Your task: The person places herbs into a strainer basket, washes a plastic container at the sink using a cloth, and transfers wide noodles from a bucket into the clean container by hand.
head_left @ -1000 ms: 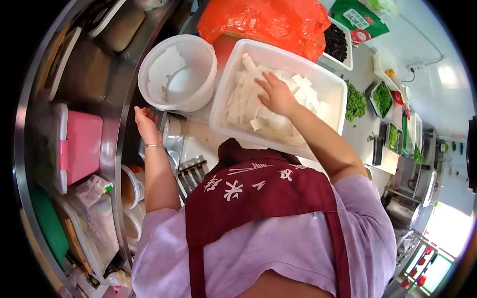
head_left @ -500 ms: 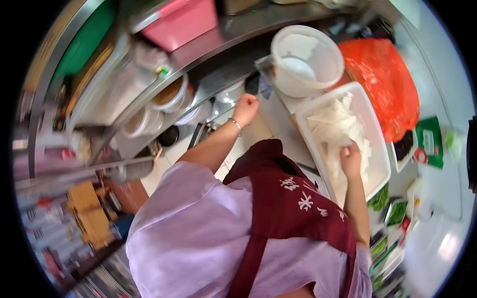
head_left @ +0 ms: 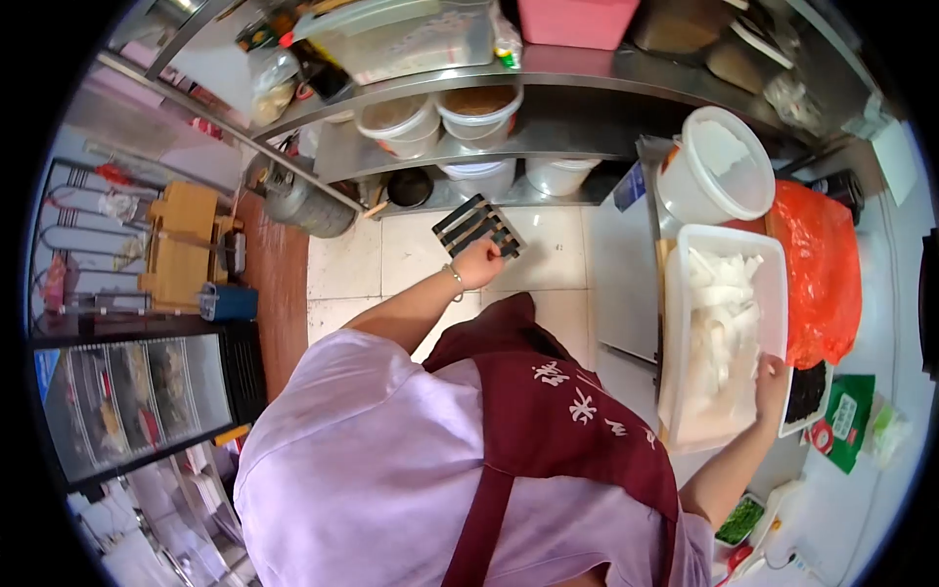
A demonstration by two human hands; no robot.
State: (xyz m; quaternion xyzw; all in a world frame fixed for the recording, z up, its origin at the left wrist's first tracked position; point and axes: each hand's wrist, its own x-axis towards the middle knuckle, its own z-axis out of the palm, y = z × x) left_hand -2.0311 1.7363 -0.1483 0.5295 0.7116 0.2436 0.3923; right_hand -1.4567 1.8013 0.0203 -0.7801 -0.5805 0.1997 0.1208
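My left hand (head_left: 477, 263), with a bracelet at the wrist, is held in the air with its fingers curled; whether anything small is inside cannot be seen. Behind it, low down, is a dark slatted rack (head_left: 476, 225). Over on the right, my right hand (head_left: 770, 389) has its fingers bent at the right rim of a white rectangular tub (head_left: 682, 293). Pale, flat strips (head_left: 724, 303) lie in a heap in that tub, with fine whitish material at its near end.
A round white bucket (head_left: 675, 181) stands behind the tub, and a red plastic bag (head_left: 822, 274) lies beside it. Metal shelves (head_left: 577, 122) with lidded buckets run across the back. A gas cylinder (head_left: 308, 203) and a glass-door fridge (head_left: 147, 401) are at the left.
The view has swung round and is sharper. My right hand has gone from among the strips to the tub's right rim. My left hand stays raised with curled fingers.
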